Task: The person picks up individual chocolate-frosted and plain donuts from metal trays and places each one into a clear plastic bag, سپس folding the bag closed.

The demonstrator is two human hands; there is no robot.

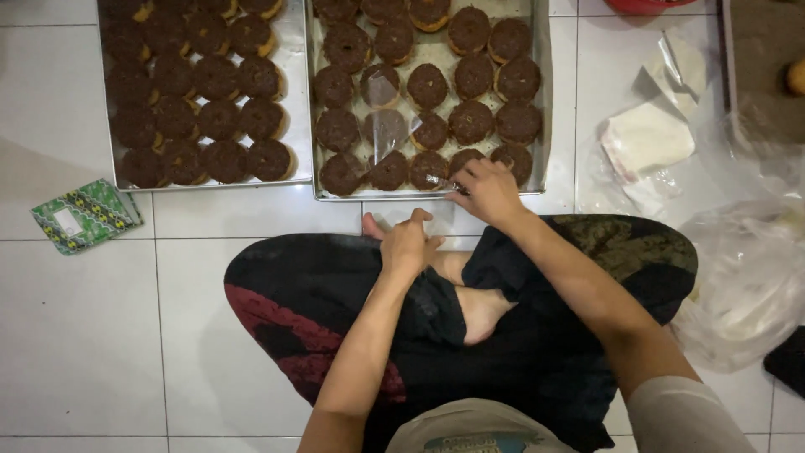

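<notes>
Two metal trays of chocolate-topped doughnuts stand on the white tiled floor: a left tray (298,101) and a right tray (541,101). My right hand (486,191) reaches over the near rim of the right tray and pinches a small clear plastic wrapper (438,181) beside a doughnut (428,166) in the front row. Two doughnuts further back carry clear wrappers (381,88). My left hand (408,243) rests near my crossed legs, fingers loosely curled, holding nothing that I can see.
A small green patterned packet (84,216) lies on the floor at the left. Clear plastic bags (746,277) and a stack of white wrappers (646,138) lie at the right. A brown board edge (759,59) shows top right. My crossed legs fill the near floor.
</notes>
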